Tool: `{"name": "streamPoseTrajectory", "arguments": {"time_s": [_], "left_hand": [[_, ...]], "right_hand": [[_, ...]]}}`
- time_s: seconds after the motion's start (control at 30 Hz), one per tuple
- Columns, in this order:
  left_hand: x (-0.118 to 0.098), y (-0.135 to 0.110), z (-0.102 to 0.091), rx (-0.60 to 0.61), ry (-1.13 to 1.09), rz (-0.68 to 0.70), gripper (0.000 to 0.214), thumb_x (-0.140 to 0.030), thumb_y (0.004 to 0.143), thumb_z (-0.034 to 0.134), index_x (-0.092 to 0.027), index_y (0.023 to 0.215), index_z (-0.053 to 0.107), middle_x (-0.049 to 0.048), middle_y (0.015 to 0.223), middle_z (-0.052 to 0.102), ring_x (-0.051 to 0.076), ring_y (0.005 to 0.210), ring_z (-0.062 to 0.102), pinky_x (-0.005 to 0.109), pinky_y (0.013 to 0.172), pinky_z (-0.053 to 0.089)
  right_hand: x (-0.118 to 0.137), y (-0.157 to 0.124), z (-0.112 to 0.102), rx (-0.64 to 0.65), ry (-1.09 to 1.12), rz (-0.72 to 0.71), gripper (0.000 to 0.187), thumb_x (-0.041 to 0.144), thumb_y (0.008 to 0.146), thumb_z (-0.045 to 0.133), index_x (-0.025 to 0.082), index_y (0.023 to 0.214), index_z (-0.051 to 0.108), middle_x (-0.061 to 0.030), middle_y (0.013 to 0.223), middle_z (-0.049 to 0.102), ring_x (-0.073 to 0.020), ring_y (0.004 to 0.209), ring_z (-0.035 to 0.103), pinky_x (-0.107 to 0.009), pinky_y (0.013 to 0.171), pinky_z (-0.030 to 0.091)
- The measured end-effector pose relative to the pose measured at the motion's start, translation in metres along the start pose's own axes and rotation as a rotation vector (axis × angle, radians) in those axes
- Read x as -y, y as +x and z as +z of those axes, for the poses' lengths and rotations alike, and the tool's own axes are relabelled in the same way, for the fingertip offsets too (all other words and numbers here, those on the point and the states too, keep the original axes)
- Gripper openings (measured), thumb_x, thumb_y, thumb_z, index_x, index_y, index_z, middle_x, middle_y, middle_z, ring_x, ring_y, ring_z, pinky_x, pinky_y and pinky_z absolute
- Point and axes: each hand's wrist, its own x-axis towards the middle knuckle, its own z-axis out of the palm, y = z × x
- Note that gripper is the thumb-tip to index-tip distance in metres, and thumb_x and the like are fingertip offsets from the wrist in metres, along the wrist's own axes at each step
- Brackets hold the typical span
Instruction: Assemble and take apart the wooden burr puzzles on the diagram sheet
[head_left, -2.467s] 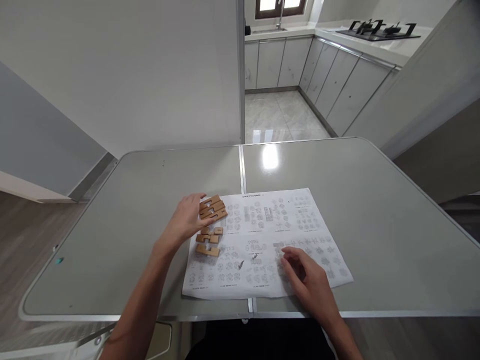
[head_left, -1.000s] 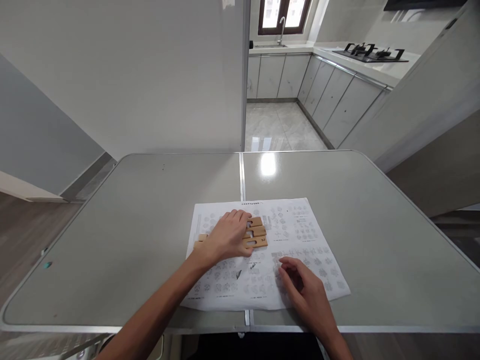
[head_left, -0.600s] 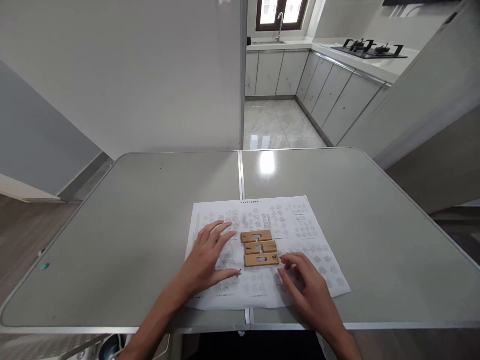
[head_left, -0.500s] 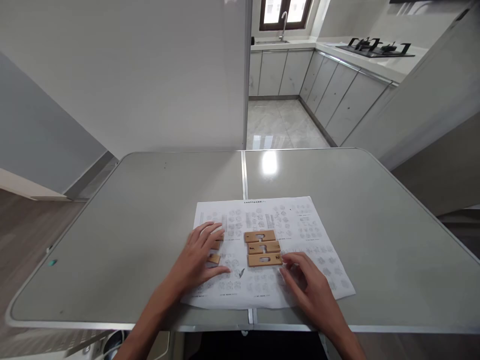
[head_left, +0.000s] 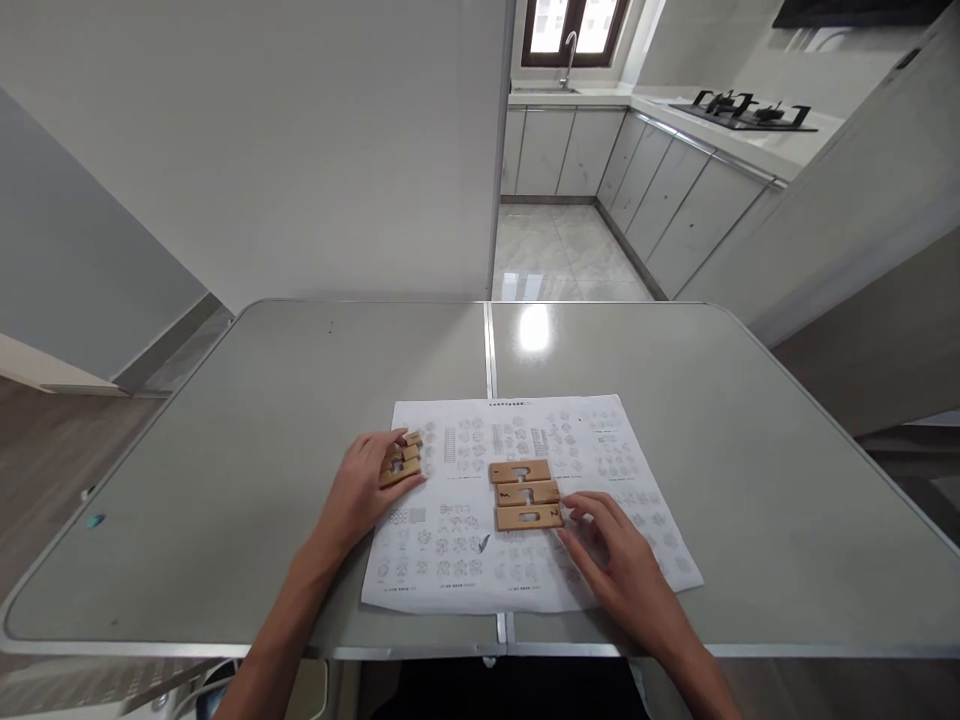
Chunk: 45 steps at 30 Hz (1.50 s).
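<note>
Down on the grey worktop [head_left: 262,420], as the head camera shows it, a printed sheet [head_left: 600,450] full of small diagrams lies flat across the metal seam in the middle. The left hand [head_left: 360,490] sits at the sheet's left edge with its fingers bent over a cluster of small wooden pieces [head_left: 405,460], which poke out past the fingertips. It touches them, but whether it grips them or only presses on them I cannot tell. Near the sheet's centre, three slotted wooden bars [head_left: 525,495] lie flat, side by side and touching, each with a cut-out and what looks like a dark mark on it, too small to read. The right hand [head_left: 611,555] rests palm down on the paper, fingers loosely spread and holding nothing, its fingertips at the right end of the nearest bar. The two groups of wood lie well apart. Beyond the worktop, a pale wall stands on the left and a kitchen with grey cabinets [head_left: 675,190] opens on the right.
</note>
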Motion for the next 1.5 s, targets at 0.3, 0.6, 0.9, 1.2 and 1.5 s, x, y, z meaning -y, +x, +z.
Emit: {"name": "streamPoseTrajectory", "arguments": {"time_s": [0.3,0.6,0.9,1.2,1.5], "left_hand": [[-0.097,0.005,0.025,0.026,-0.073,0.100,0.035,-0.033,0.102,0.066,-0.025,0.135,0.059,0.0108,0.130,0.067,0.031,0.123,0.064,0.048,0.103,0.055],[-0.125,0.050,0.048,0.363,-0.125,-0.036,0.032,-0.035,0.095,0.075,-0.019,0.120,0.063,0.0116,0.122,0.066,0.031,0.107,0.064,0.047,0.094,0.054],[-0.116,0.065,0.043,0.419,-0.240,-0.029,0.026,-0.041,0.104,0.058,-0.020,0.093,0.068,0.0082,0.101,0.071,0.026,0.095,0.063,0.041,0.086,0.049],[-0.105,0.073,0.048,0.238,-0.741,-0.270,0.035,-0.051,0.106,0.053,-0.020,0.096,0.065,0.0004,0.079,0.069,0.015,0.065,0.057,0.028,0.067,0.045],[-0.094,0.095,0.069,0.129,-1.036,-0.346,0.042,-0.060,0.102,0.056,-0.019,0.098,0.061,-0.0010,0.074,0.064,0.010,0.055,0.049,0.024,0.055,0.041]], "right_hand": [[-0.001,0.005,0.015,-0.048,-0.039,-0.105,0.029,0.028,0.105,0.057,0.030,0.134,0.060,-0.0109,0.140,0.059,-0.0306,0.131,0.062,-0.052,0.110,0.058],[-0.004,0.014,0.024,-0.064,-0.068,-0.130,0.026,0.026,0.103,0.061,0.029,0.129,0.064,-0.0111,0.133,0.062,-0.0310,0.123,0.066,-0.051,0.103,0.062],[0.002,0.020,0.017,0.005,-0.058,-0.194,0.025,0.018,0.101,0.061,0.028,0.123,0.069,-0.0098,0.127,0.063,-0.0279,0.116,0.068,-0.044,0.095,0.064],[0.016,0.038,0.013,0.132,-0.047,-0.179,0.023,0.014,0.092,0.072,0.026,0.111,0.068,-0.0083,0.119,0.061,-0.0292,0.110,0.066,-0.047,0.090,0.065],[0.026,0.068,0.011,0.321,0.176,-0.190,0.009,0.020,0.105,0.053,0.026,0.099,0.054,-0.0039,0.105,0.072,-0.0236,0.095,0.070,-0.040,0.081,0.059]]}}
